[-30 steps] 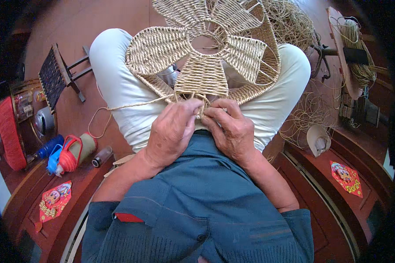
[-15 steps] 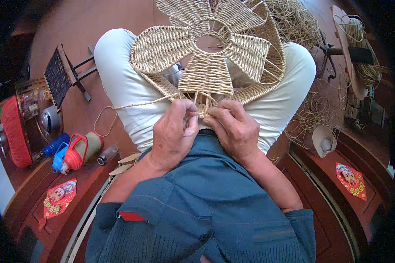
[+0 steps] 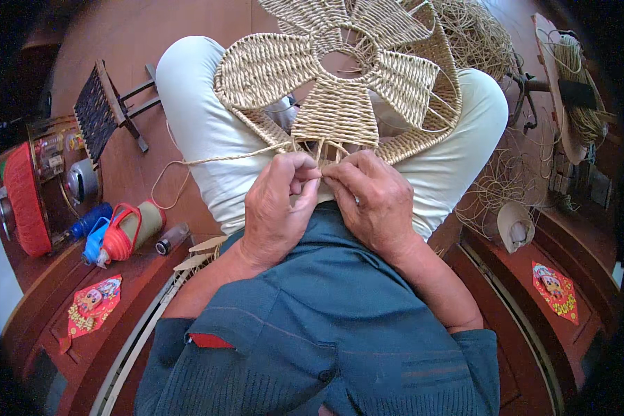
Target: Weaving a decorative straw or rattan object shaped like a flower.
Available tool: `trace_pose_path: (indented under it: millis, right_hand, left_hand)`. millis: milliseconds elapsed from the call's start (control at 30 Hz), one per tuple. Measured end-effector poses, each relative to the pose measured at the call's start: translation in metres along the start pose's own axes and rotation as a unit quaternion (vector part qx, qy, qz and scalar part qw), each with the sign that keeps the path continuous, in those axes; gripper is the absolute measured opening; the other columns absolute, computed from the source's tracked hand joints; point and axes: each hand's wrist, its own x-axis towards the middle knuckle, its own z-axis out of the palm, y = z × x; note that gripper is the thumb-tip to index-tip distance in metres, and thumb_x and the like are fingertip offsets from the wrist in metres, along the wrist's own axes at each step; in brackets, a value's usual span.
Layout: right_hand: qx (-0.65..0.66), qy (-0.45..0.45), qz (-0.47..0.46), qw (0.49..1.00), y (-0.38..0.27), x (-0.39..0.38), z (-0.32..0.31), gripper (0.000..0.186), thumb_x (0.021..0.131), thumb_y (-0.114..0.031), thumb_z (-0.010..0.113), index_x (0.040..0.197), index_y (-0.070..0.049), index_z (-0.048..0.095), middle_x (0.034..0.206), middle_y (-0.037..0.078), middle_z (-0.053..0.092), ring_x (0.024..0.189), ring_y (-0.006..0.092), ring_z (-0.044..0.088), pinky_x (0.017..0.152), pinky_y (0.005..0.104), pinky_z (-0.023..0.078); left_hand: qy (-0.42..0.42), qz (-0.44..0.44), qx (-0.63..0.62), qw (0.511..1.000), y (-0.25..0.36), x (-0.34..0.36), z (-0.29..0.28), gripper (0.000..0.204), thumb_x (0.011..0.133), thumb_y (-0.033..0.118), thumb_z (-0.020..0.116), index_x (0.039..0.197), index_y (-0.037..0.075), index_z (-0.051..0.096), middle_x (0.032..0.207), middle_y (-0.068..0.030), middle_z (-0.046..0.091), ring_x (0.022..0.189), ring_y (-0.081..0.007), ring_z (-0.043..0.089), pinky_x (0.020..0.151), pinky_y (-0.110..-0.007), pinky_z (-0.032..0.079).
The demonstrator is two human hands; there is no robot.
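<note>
Head view: left hand (image 3: 279, 208) and right hand (image 3: 369, 197), fingers pinched shut on cord (image 3: 218, 158) at the near rim of the woven flower (image 3: 336, 83) resting on the lap, twelve o'clock; red basket (image 3: 26, 201) at nine, contents unclear; jug (image 3: 121, 232) beside it.

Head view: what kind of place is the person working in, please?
Probably a home or small workshop for hand weaving. Both hands, left hand and right hand, work a woven straw fan-shaped piece on the lap; a heap of loose straw cord lies on the reddish wooden floor.
</note>
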Motion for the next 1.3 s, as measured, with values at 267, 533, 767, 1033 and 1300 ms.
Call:
trace_pose_path:
  millis: [267,533,767,1033,1300]
  right_hand:
    - [0.0,0.034,0.042,0.999,-0.009,0.0,0.006,0.007,0.09,-0.015,0.083,0.095,-0.013,0.079,0.085,0.006,0.063,0.076,0.0295,0.068,0.067,0.0441,0.053]
    - [-0.01,0.052,0.051,0.997,-0.011,0.002,0.012,0.008,0.088,-0.015,0.085,0.093,-0.013,0.079,0.085,0.006,0.064,0.076,0.0291,0.067,0.068,0.0436,0.052]
    - [-0.018,0.045,0.033,0.998,-0.008,0.001,0.01,0.017,0.087,-0.017,0.088,0.1,-0.013,0.077,0.085,0.005,0.065,0.078,0.0285,0.068,0.068,0.0439,0.052]
    - [-0.021,0.054,0.064,0.996,-0.015,0.004,0.01,0.027,0.089,-0.019,0.087,0.113,-0.014,0.075,0.097,0.006,0.067,0.082,0.0283,0.069,0.069,0.0435,0.052]
    - [-0.039,0.028,0.047,0.998,-0.016,0.006,0.007,0.015,0.089,-0.02,0.087,0.1,-0.014,0.077,0.095,0.004,0.067,0.082,0.0283,0.068,0.07,0.0427,0.05]
  left_hand:
    - [0.027,-0.056,0.028,0.998,-0.006,0.005,-0.032,0.036,0.098,-0.002,0.074,0.132,0.004,0.064,0.124,-0.009,0.072,0.087,-0.012,0.068,0.078,-0.028,0.057]
    - [-0.001,-0.032,0.082,0.996,-0.019,0.015,-0.044,0.025,0.102,0.007,0.075,0.125,0.003,0.067,0.114,-0.013,0.074,0.077,-0.0189,0.072,0.07,-0.037,0.058]
    - [-0.081,-0.087,0.042,0.992,-0.022,0.018,-0.079,0.01,0.104,0.013,0.073,0.105,0.003,0.073,0.076,-0.0084,0.068,0.068,-0.0163,0.065,0.065,-0.034,0.052]
    - [-0.135,-0.077,0.04,0.987,-0.033,0.02,-0.096,0.012,0.105,0.014,0.072,0.104,0.002,0.072,0.073,-0.0081,0.062,0.065,-0.0141,0.06,0.064,-0.033,0.049]
    - [-0.166,-0.092,0.051,0.98,-0.034,0.02,-0.126,0.009,0.103,0.01,0.071,0.1,0.001,0.071,0.075,-0.0071,0.064,0.069,-0.0125,0.062,0.066,-0.031,0.049]
